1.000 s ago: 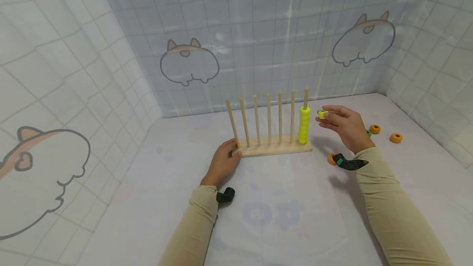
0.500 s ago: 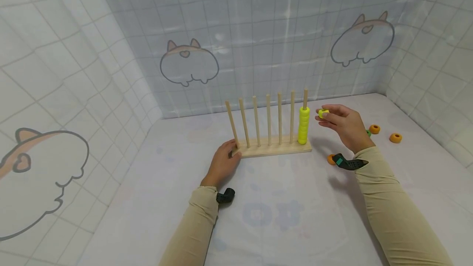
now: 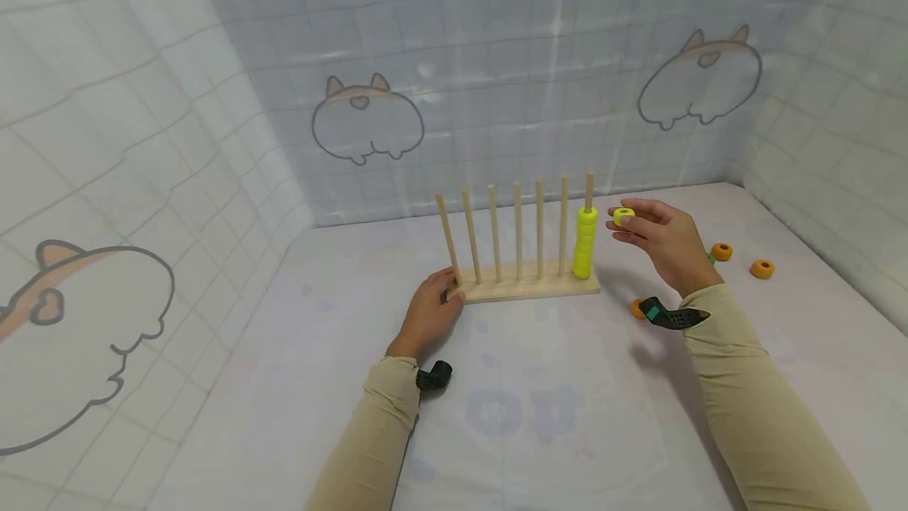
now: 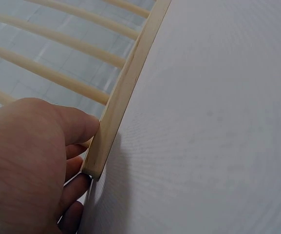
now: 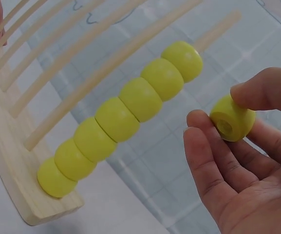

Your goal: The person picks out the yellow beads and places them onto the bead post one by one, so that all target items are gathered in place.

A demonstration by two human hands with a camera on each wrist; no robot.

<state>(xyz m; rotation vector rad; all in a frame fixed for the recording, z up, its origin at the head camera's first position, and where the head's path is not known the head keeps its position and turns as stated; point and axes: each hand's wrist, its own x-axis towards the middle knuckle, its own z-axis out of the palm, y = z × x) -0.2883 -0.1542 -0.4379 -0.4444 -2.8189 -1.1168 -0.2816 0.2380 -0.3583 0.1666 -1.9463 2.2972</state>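
A wooden peg rack [image 3: 525, 288] stands upright on the table, with several pegs in a row. My left hand [image 3: 428, 312] grips the left end of its base, thumb on the front edge and fingers behind, as the left wrist view shows. Several yellow beads are stacked on the rightmost peg [image 3: 589, 189], whose top sticks out above them. To the right of that stack, near the height of its top, my right hand [image 3: 661, 243] pinches a loose yellow bead [image 5: 233, 117] between thumb and fingers. The bead's hole shows in the right wrist view, and the bead is apart from the peg.
Two orange beads, one nearer [image 3: 721, 251] and one farther right [image 3: 762, 269], lie beyond my right hand. A green bead [image 3: 711, 259] is mostly hidden by that hand. Another orange bead [image 3: 637, 308] sits by the right wrist strap. Tiled-pattern sheets surround the table.
The yellow bead has turned a little in my right fingers, so its hole shows more. Both hands keep nearly the same place, and the rack has not moved.
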